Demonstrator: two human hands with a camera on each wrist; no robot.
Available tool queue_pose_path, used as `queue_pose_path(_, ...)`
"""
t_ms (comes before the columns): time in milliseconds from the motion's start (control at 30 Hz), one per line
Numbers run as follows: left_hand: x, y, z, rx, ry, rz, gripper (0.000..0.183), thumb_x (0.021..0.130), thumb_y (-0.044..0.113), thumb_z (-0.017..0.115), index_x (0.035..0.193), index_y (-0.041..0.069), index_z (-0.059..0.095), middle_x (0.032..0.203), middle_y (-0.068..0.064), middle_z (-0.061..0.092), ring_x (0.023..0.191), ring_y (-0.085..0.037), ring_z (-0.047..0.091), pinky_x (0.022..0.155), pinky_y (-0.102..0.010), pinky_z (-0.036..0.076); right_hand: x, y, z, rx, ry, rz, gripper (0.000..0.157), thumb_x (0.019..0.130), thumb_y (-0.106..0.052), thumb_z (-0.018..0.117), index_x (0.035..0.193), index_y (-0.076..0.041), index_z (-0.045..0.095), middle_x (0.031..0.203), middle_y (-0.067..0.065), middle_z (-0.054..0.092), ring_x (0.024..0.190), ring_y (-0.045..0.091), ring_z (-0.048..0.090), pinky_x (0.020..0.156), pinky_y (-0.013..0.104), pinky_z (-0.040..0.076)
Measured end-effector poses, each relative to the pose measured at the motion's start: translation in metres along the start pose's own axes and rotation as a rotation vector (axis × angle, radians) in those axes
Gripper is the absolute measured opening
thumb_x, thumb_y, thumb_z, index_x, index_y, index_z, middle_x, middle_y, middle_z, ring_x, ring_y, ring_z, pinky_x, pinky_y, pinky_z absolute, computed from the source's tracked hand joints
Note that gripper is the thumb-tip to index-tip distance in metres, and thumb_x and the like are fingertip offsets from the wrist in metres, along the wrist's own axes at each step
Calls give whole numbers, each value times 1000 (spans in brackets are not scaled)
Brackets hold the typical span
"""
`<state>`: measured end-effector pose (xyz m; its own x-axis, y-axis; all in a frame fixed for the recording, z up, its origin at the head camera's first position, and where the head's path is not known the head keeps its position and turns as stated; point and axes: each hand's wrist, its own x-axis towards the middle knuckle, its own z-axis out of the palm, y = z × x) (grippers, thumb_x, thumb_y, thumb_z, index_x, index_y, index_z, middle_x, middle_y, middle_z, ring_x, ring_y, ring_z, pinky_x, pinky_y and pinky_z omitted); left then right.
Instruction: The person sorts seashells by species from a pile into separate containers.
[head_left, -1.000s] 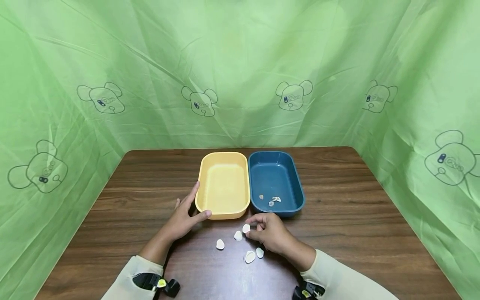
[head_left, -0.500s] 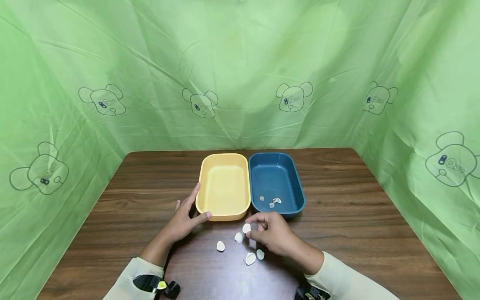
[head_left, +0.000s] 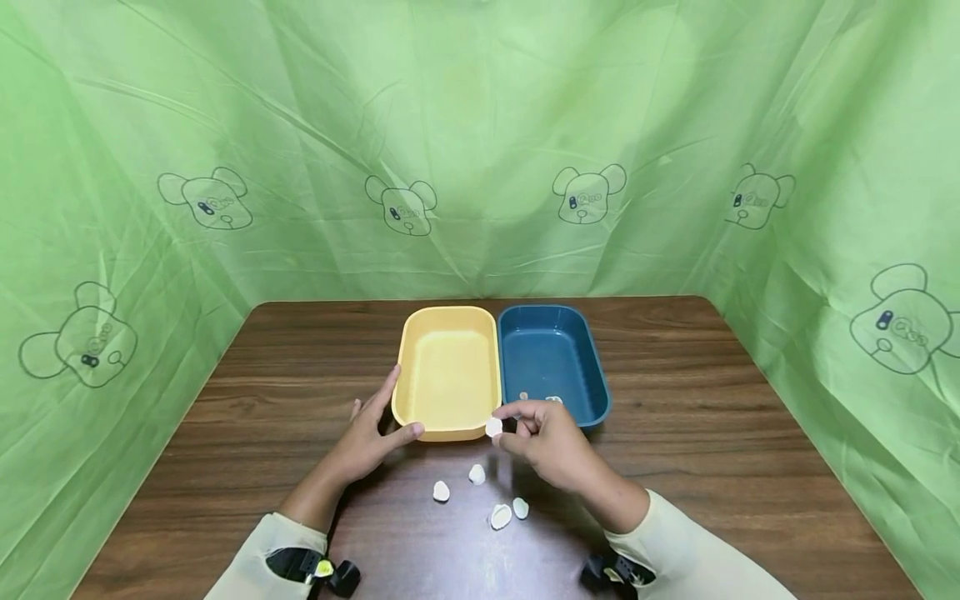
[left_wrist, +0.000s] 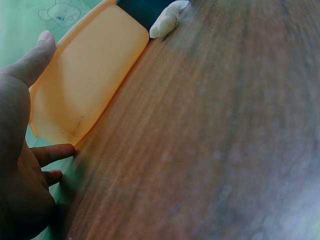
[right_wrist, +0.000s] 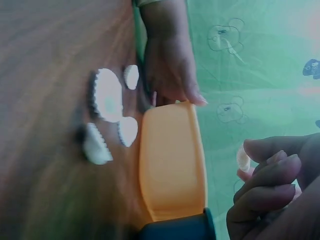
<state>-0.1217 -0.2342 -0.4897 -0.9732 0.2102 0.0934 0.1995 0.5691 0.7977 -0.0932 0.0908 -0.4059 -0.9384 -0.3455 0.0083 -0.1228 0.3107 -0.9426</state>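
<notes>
My right hand (head_left: 551, 442) pinches a white ribbed seashell (head_left: 493, 427) between thumb and fingers, held above the table by the near corners of two trays. In the right wrist view the pinched seashell (right_wrist: 243, 159) shows at the fingertips. My left hand (head_left: 367, 437) rests against the yellow tray (head_left: 448, 435), its thumb at the near rim and its fingers along the left side. Several white seashells (head_left: 500, 517) lie on the table in front of the trays. The blue tray (head_left: 551, 310) has a few small shells (head_left: 523, 396) in it, partly hidden behind my right hand.
Both trays stand side by side on a brown wood-grain table (head_left: 697, 417). A green cloth (head_left: 480, 125) printed with bear faces encloses the back and sides. Each wrist wears a strapped black camera (head_left: 345, 577).
My right hand has lifted the pinched seashell off the table and moved it forward toward the trays. The left hand stays at the yellow tray.
</notes>
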Motion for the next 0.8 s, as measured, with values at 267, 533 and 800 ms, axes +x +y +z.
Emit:
queue_pose_path(267, 1, 1, 1, -3, 1, -5, 108, 97, 44, 81, 178, 27, 13, 180, -17, 30, 166, -48, 26, 126, -83, -9, 23, -11, 0, 38, 68, 15, 29, 91, -3, 83, 119, 3, 80, 56, -5, 47, 50, 4, 39, 48, 20, 29)
queue_pose_path(533, 1, 2, 0, -7, 7, 8, 108, 96, 43, 82, 178, 26, 14, 178, -19, 32, 166, -49, 27, 125, -85, -9, 52, -16, 9, 52, 121, 47, 27, 90, -2, 82, 116, 2, 81, 56, -6, 46, 52, 9, 39, 48, 21, 30)
queue_pose_path(800, 1, 1, 1, -3, 6, 4, 107, 96, 43, 82, 178, 26, 14, 178, -18, 33, 165, -49, 27, 125, -85, -9, 71, -15, 17, 77, 140, 79, 40, 89, -3, 83, 128, 1, 78, 58, -4, 45, 54, 10, 40, 50, 22, 31)
